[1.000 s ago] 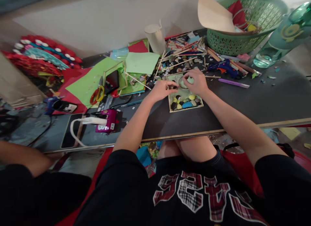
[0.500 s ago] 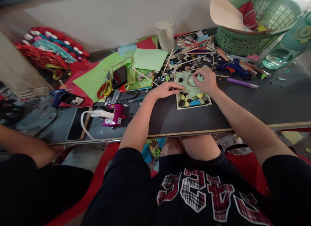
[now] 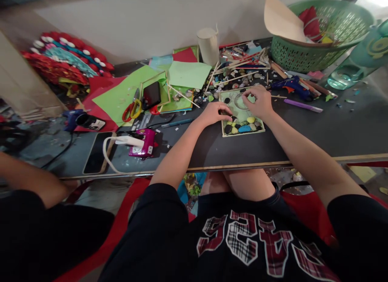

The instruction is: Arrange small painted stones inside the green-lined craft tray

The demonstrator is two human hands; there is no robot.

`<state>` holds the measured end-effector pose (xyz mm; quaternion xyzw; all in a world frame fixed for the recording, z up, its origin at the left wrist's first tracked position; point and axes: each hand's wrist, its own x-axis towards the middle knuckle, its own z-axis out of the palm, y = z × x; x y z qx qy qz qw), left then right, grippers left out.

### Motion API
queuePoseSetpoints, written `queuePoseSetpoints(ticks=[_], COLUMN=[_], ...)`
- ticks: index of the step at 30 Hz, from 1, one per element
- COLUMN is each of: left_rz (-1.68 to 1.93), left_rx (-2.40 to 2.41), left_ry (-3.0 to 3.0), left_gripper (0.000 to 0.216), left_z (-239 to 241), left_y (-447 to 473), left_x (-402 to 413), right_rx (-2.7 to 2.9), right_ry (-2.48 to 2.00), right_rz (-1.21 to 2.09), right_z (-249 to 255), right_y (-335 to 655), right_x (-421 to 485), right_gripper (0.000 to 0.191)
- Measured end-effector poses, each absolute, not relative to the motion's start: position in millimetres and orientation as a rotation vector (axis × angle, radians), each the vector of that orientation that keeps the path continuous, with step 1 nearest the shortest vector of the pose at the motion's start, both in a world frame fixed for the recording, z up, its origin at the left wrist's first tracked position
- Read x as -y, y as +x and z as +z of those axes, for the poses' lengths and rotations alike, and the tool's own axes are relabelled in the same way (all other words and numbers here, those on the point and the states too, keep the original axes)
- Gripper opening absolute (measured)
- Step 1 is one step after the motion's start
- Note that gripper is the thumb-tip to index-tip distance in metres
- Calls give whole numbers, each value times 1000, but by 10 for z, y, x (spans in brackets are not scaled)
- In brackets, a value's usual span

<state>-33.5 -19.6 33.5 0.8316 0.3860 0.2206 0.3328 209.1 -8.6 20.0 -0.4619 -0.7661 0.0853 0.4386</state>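
A pale green framed panel (image 3: 242, 114) lies on the dark table, with several pebbles along its near side, among them a blue pebble (image 3: 244, 129) and a yellow pebble (image 3: 251, 120). My left hand (image 3: 216, 113) reaches over the panel's left edge, thumb and index finger curled around a small dark pebble (image 3: 234, 118). Over the upper right part, my right hand (image 3: 260, 101) has thumb and forefinger pinched together; anything between them is too small to make out. A faint ring outline (image 3: 239, 103) shows on the panel beside the right fingertips. Another black pebble (image 3: 226, 100) sits near the upper left corner.
Loose stones and sticks (image 3: 239, 76) crowd the area behind the panel. A blue glue gun (image 3: 292, 86), purple strip (image 3: 303, 106), green basket (image 3: 318, 51) and bottle (image 3: 345, 74) stand right. Scissors (image 3: 132, 109), a purple adapter (image 3: 144, 144) and a phone (image 3: 98, 153) lie left. Another person's arm (image 3: 33, 177) is far left.
My left hand has shifted a little right over the panel, its stretched fingers now curled down to the pebbles. My right hand keeps its pinch in nearly the same place.
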Motion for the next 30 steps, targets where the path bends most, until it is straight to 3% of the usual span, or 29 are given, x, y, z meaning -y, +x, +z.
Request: queuePoseSetpoints(ticks=[30], left_rz=[481], left_rx=[-944], left_ry=[2204], left_gripper=[20], left_z=[358], left_y=[-410], left_x=[172], right_rx=[1893], right_ry=[-1144], right_rz=[189], right_z=[193], right_y=[2084], right_x=[96], right_gripper=[13])
